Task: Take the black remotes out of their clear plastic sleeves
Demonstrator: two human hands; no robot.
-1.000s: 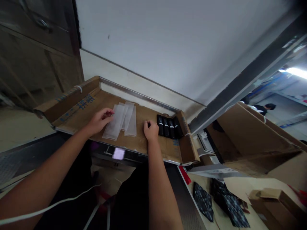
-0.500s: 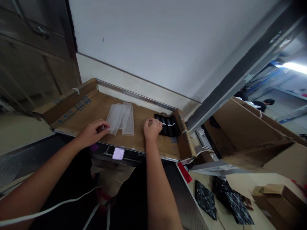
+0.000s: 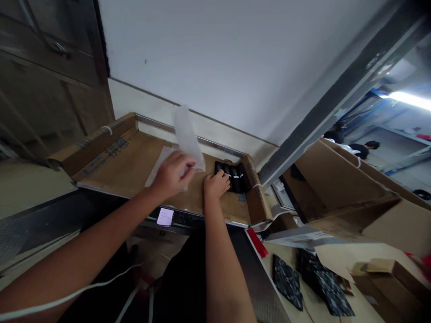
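My left hand [image 3: 173, 175] pinches the lower end of a frosted clear plastic sleeve [image 3: 186, 132], which stands up above the cardboard-lined tray [image 3: 128, 157]. More flat plastic sleeves [image 3: 158, 163] lie beneath that hand, partly covered by it. On the tray's right side, several black rolled pieces [image 3: 236, 177] with white bands lie in a row. My right hand [image 3: 217, 183] has its fingers curled over the leftmost of them, hiding part of it.
Behind the tray rises a white wall panel [image 3: 222, 63]. To the right stand a large open cardboard box [image 3: 340, 179], patterned black packets [image 3: 286, 282] and a smaller carton [image 3: 390, 282]. A white cord [image 3: 84, 287] hangs before me. Other people are in the far right background.
My left hand has moved right and lifted one plastic sleeve off the tray. My right hand's fingers have come down onto the leftmost black rolled piece.
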